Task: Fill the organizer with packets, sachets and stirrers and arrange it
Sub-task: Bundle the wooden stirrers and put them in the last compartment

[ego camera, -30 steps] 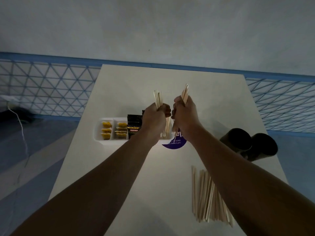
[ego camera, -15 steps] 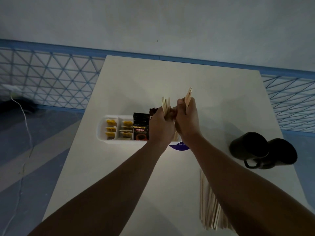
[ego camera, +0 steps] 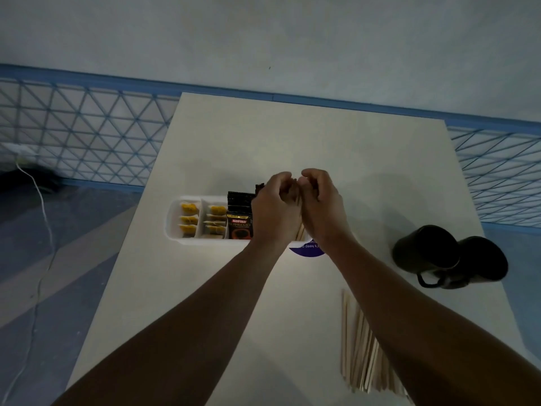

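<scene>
- white organizer (ego camera: 171,221) lies across the table (ego camera: 263,142); its two left compartments hold yellow sachets (ego camera: 188,219).
- black kopiko packets (ego camera: 240,227) stand upright in the next compartment, touching the left hand.
- left hand (ego camera: 275,212) hovers over the organizer's right end, fingers curled round the stirrers (ego camera: 300,234).
- the stirrers stand in the right-end compartment, mostly hidden between both palms.
- right hand (ego camera: 322,209) is curled against them from the other side, knuckles meeting the left.
- loose stirrer pile (ego camera: 360,356) lies near the table's front edge.
- two black mugs (ego camera: 448,256) lie on their sides at far right.
</scene>
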